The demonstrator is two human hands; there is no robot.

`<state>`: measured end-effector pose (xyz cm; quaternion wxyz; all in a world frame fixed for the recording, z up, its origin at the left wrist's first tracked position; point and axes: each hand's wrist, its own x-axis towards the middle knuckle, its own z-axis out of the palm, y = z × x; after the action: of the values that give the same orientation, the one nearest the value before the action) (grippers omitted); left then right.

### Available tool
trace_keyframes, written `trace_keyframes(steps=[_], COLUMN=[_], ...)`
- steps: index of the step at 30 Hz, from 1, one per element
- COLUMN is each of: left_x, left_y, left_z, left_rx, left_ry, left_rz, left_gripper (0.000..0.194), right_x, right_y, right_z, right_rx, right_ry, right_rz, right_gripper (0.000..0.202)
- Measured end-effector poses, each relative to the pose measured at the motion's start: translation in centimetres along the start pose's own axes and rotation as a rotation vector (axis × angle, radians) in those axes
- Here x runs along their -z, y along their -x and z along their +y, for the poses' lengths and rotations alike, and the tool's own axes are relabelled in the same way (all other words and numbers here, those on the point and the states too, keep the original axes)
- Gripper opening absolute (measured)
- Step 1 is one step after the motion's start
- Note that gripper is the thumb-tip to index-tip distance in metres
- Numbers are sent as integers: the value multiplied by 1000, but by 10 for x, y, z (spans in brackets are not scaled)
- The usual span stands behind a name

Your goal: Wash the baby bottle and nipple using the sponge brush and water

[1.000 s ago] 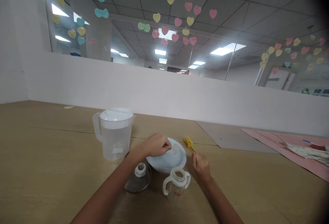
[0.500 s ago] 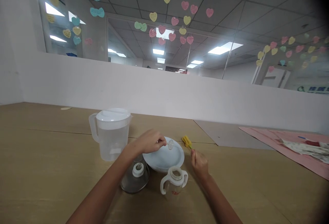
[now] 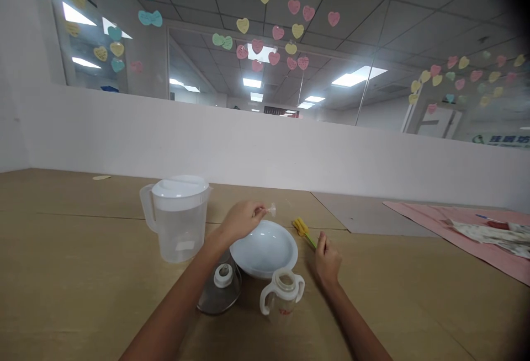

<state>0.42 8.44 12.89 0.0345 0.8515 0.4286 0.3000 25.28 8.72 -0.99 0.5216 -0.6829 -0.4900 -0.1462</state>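
Observation:
Above the far left rim of a pale bowl (image 3: 265, 249), my left hand (image 3: 244, 218) pinches a small clear bottle teat (image 3: 271, 210), its flared end pointing right. My right hand (image 3: 328, 259) is wrapped round the green handle of a sponge brush (image 3: 301, 227). The brush's yellow head points up and left, beside the bowl's right rim. Just in front of the bowl stands an uncapped baby bottle (image 3: 283, 293) with two white handles. A white bottle collar (image 3: 223, 275) sits on a grey metal tray (image 3: 217, 301), partly hidden by my left forearm.
A lidded clear pitcher (image 3: 182, 223) holding water stands left of the bowl. On the right, a pink cloth (image 3: 422, 218) carries patterned fabric (image 3: 488, 234). A flat pale piece (image 3: 101, 177) lies at the back left, and a white wall (image 3: 265, 151) bounds the table.
My left hand has lifted the teat up and away from over the bowl. My right hand has shifted slightly right with the brush, showing more of its green handle.

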Motion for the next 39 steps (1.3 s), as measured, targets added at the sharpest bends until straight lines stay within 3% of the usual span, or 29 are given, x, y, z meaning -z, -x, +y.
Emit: trace_keyframes(steps=[5, 9, 15, 24, 29, 32, 36, 39], left_x=[-33, -50, -58, -66, -46, -21, 7, 17], left_y=[1, 2, 8, 15, 3, 3, 12, 21], left_z=[8, 2, -2, 3, 1, 11, 33, 48], left_rx=[-72, -29, 14, -79, -53, -76, -105, -137], left_ry=[-92, -188, -183, 109, 147, 392, 751, 792], left_rz=[-196, -313, -402, -506, -332, -240, -280, -384], left_gripper=[26, 21, 19, 27, 24, 25, 26, 24], right_x=[-2, -3, -6, -6, -9, -12, -13, -13], right_y=[2, 1, 2, 2, 2, 2, 2, 3], right_z=[1, 4, 4, 4, 7, 8, 8, 8], right_rx=[18, 40, 25, 11, -86, -146, -170, -138], right_ry=[1, -1, -6, -29, -25, 12, 41, 35], right_rz=[-35, -46, -80, -107, -191, -253, -323, -352], right_gripper=[62, 60, 59, 61, 63, 63, 58, 55])
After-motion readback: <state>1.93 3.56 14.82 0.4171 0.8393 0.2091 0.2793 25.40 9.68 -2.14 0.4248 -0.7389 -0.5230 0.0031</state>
